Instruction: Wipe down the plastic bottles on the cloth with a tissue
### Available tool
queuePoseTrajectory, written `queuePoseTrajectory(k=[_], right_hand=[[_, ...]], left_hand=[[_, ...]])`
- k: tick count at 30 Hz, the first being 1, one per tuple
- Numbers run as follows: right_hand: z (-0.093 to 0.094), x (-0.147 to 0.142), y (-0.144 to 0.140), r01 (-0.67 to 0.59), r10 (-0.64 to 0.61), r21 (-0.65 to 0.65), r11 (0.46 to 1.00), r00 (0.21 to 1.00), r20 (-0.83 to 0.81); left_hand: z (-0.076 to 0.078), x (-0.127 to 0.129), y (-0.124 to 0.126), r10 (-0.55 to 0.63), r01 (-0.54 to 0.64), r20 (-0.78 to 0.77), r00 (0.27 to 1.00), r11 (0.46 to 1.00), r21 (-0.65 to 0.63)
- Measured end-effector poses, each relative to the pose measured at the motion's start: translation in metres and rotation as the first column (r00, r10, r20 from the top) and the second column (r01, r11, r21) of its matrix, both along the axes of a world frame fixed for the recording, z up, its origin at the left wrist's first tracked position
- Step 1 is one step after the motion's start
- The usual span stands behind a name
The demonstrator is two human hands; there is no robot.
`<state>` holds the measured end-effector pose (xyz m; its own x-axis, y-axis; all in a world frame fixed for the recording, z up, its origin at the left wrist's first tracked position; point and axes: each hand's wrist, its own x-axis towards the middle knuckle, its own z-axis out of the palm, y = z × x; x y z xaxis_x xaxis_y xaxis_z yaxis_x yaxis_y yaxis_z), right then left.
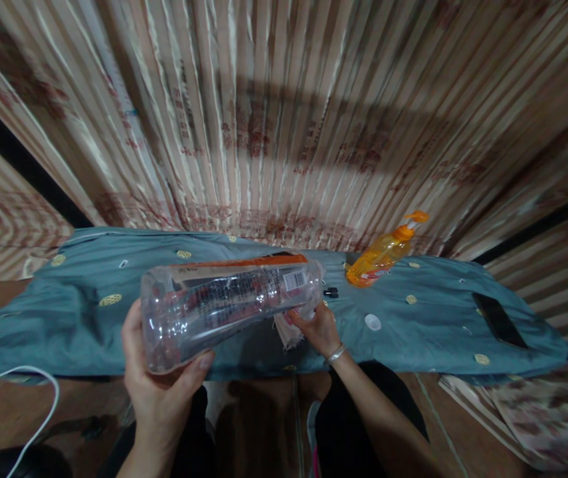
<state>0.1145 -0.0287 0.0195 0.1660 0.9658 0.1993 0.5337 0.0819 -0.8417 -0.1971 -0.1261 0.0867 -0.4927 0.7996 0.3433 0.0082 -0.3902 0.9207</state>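
Note:
A large clear plastic bottle (234, 305) with an orange-edged printed label lies tilted across the middle, its neck toward the right. My left hand (161, 382) is wrapped round its base, thumb along the near side. Just below the neck, my right hand (319, 328), a silver bracelet on its wrist, closes on a clear plastic piece (308, 309); the bottle partly hides it, so its kind is unclear. A pale, fringed item (288, 333) shows below the bottle, close to my right fingers. Beyond that hand is a small black object (331, 292).
A teal patterned cloth (79, 312) covers the long surface. On its right side are an orange pump bottle (380, 257), a white round disc (373, 322) and a dark phone (499, 320). A pleated curtain (284, 133) hangs behind; a white cable (54, 398) curves at left.

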Motion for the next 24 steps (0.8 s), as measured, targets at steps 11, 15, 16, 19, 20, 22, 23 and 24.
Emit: queuePoseTrajectory(k=[11,15,16,19,20,22,23,24], right_hand=[[0.0018,-0.0005,0.0001,-0.004,0.004,-0.004,1.0,1.0,-0.01],[0.003,-0.0002,0.0001,-0.009,0.008,-0.017,1.0,1.0,-0.024],[0.0031,-0.0004,0.0001,-0.009,0.009,-0.019,1.0,1.0,-0.025],[0.0034,-0.0013,0.0002,-0.002,0.002,-0.012,1.0,1.0,-0.027],[0.0035,-0.0016,0.0002,0.003,-0.003,-0.008,1.0,1.0,-0.024],[0.0038,-0.0022,0.0002,0.008,-0.008,-0.003,1.0,1.0,-0.014],[0.0039,-0.0024,0.0001,0.007,-0.007,-0.003,1.0,1.0,-0.007],[0.0039,-0.0025,0.0,0.005,-0.005,-0.004,1.0,1.0,0.001]], left_hand=[[0.0015,-0.0006,-0.0002,0.014,-0.014,-0.003,1.0,1.0,-0.025],[0.0001,-0.0005,0.0002,0.017,-0.018,-0.034,0.999,0.999,-0.03],[-0.0003,-0.0007,0.0006,0.021,-0.022,-0.045,0.999,0.999,-0.027],[-0.0021,-0.0021,0.0022,0.016,-0.017,-0.052,0.999,1.0,-0.024],[-0.0027,-0.0026,0.0026,0.014,-0.015,-0.045,0.999,1.0,-0.024],[-0.0033,-0.0033,0.0033,0.007,-0.007,-0.03,1.0,1.0,-0.021],[-0.0032,-0.0034,0.0035,0.004,-0.005,-0.026,1.0,1.0,-0.018],[-0.0028,-0.0033,0.0036,0.002,-0.003,-0.022,1.0,1.0,-0.018]])
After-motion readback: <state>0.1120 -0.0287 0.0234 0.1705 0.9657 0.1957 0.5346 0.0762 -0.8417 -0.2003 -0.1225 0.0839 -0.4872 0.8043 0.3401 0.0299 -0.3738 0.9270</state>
